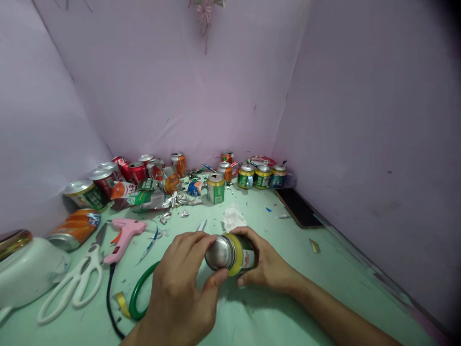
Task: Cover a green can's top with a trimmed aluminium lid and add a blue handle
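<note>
A green and yellow drink can (237, 253) lies tilted on its side just above the table, its silver end facing left. My right hand (268, 264) is wrapped round the can's printed body. Thumb and fingers of my left hand (183, 283) close on the rim at the silver end. Behind my left hand are green-handled scissors (134, 300); one handle loop and a blade tip show, the rest is hidden. Crumpled white tissue (234, 217) lies just beyond the can.
A pink glue gun (124, 238), white scissors (81, 283) and an orange can (77, 228) lie left. Several cans and metal scraps (180, 199) spread behind. A green can (215, 189) stands mid-table; several small can mugs (262, 176) and a phone (298, 207) are right.
</note>
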Demonstrator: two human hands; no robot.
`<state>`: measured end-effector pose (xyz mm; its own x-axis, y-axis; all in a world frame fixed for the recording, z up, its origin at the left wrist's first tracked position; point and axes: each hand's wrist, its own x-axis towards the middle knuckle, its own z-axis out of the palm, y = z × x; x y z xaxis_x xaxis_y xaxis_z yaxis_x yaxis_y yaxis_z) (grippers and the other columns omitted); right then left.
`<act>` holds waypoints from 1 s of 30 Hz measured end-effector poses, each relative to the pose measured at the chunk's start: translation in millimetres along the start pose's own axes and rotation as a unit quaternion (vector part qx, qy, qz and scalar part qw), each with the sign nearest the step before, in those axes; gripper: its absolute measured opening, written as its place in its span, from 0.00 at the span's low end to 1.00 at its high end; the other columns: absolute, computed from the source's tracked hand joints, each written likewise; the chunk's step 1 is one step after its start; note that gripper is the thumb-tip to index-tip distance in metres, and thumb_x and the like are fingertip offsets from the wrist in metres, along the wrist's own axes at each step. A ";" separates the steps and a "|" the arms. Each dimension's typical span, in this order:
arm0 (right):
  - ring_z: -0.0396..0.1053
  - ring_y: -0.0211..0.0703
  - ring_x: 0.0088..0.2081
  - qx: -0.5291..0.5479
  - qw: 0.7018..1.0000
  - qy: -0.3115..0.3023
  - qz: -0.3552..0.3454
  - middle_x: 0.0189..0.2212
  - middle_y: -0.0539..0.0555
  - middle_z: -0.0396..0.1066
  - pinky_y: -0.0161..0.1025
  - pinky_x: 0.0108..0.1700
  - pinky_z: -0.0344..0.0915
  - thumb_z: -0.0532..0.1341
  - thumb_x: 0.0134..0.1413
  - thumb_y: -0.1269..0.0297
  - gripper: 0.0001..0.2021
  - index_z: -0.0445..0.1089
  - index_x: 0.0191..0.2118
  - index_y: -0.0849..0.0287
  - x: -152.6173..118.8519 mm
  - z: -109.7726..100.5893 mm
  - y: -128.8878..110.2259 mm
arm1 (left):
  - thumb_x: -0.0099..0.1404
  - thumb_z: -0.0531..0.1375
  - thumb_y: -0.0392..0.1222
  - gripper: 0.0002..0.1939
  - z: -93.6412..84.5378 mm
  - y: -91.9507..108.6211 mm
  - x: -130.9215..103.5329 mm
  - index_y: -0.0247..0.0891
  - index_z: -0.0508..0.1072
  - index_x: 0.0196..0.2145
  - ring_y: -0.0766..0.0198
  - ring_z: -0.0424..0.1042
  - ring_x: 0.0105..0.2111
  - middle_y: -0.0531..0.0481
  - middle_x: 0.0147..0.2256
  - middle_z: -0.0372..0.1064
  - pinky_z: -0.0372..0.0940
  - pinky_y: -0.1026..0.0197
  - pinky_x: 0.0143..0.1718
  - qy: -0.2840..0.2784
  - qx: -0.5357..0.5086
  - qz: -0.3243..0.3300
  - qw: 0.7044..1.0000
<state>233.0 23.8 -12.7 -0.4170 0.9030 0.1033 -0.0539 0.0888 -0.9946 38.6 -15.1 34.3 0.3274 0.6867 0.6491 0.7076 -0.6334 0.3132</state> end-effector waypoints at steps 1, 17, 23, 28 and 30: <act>0.65 0.46 0.41 0.001 1.000 -0.002 0.000 0.41 0.51 0.65 0.41 0.41 0.62 0.74 0.23 0.67 0.38 0.59 0.47 0.54 -0.3 0.6 0.0 | 0.56 0.59 0.34 0.19 0.5 0.4 0.0 0.37 0.62 0.46 0.55 0.63 0.44 0.43 0.43 0.64 0.62 0.52 0.45 0.000 0.007 0.002 1.000; 0.63 0.52 0.47 0.003 0.999 0.010 -0.030 0.43 0.53 0.65 0.45 0.48 0.59 0.75 0.20 0.61 0.39 0.61 0.46 0.55 2.0 -2.7 3.6 | 0.58 0.59 0.42 0.22 0.2 -1.2 0.1 0.38 0.60 0.50 0.51 0.65 0.47 0.41 0.46 0.65 0.64 0.49 0.46 0.005 -0.018 -0.040 0.999; 0.61 0.55 0.51 0.134 0.991 0.002 -0.026 0.49 0.57 0.64 0.45 0.51 0.57 0.73 0.21 0.51 0.45 0.58 0.51 0.54 1.3 1.2 1.2 | 0.55 0.60 0.47 0.36 9.9 -5.4 1.4 0.38 0.52 0.57 0.50 0.60 0.54 0.38 0.56 0.57 0.61 0.48 0.50 -0.134 -0.219 -0.211 0.943; 0.60 0.53 0.53 0.150 0.987 -0.057 -0.025 0.51 0.57 0.62 0.45 0.56 0.52 0.71 0.29 0.49 0.45 0.53 0.55 0.53 -4.2 18.6 -3.0 | 0.52 0.62 0.41 0.39 27.4 0.0 -3.8 0.36 0.49 0.59 0.50 0.53 0.58 0.39 0.58 0.53 0.49 0.47 0.58 -0.147 -0.270 -0.193 0.932; 0.59 0.53 0.54 0.144 0.984 -0.098 -0.022 0.52 0.58 0.61 0.46 0.56 0.52 0.70 0.31 0.48 0.45 0.51 0.56 0.52 -5.6 21.5 -0.6 | 0.51 0.63 0.39 0.37 29.6 0.9 -4.7 0.36 0.52 0.57 0.53 0.60 0.54 0.41 0.54 0.60 0.54 0.51 0.55 -0.146 -0.318 -0.201 0.915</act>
<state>215.9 9.7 -12.4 -0.5732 0.8006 0.1750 -0.3196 -0.0218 -0.9473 56.3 -8.3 11.0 0.3400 0.9167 0.2099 0.3295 -0.3251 0.8864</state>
